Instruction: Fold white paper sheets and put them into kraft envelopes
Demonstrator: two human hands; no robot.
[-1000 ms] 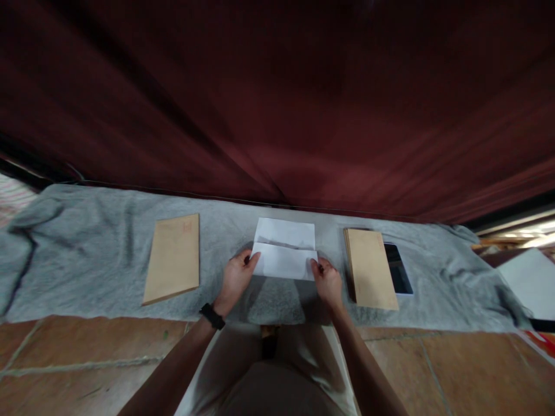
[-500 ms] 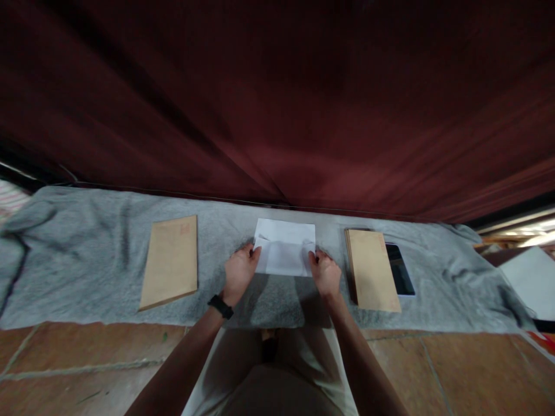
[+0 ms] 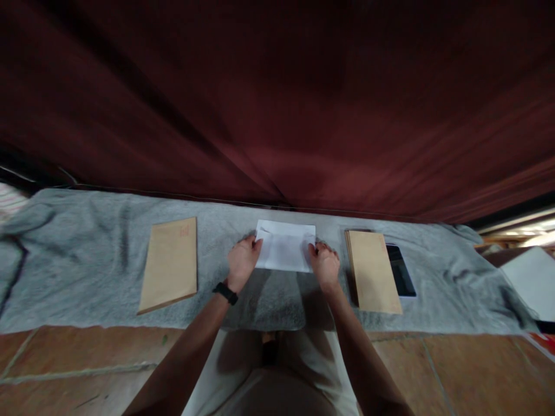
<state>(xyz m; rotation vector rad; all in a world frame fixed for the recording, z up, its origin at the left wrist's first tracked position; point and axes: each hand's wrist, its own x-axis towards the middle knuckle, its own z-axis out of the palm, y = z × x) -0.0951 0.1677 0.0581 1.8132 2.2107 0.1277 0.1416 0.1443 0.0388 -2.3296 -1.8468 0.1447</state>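
At L we see brown env. [image 3: 169,263] on grey cloth [image 3: 451,289]. Next, our L hand [image 3: 243,260], black wristband [image 3: 225,293] below, thumb & fingers pinched on L edge of folded white paper [image 3: 285,245], ctr., between hands. Our R hand [image 3: 325,263]: same pinch, R edge. Then env. stack [image 3: 375,271], partly hiding dark tablet [image 3: 400,270] just R of it.

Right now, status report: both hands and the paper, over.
Left fingers, right fingers gripping white paper by its sides. Paper over gray cloth. Brown envelopes apart on either side; nothing seen blocking it.
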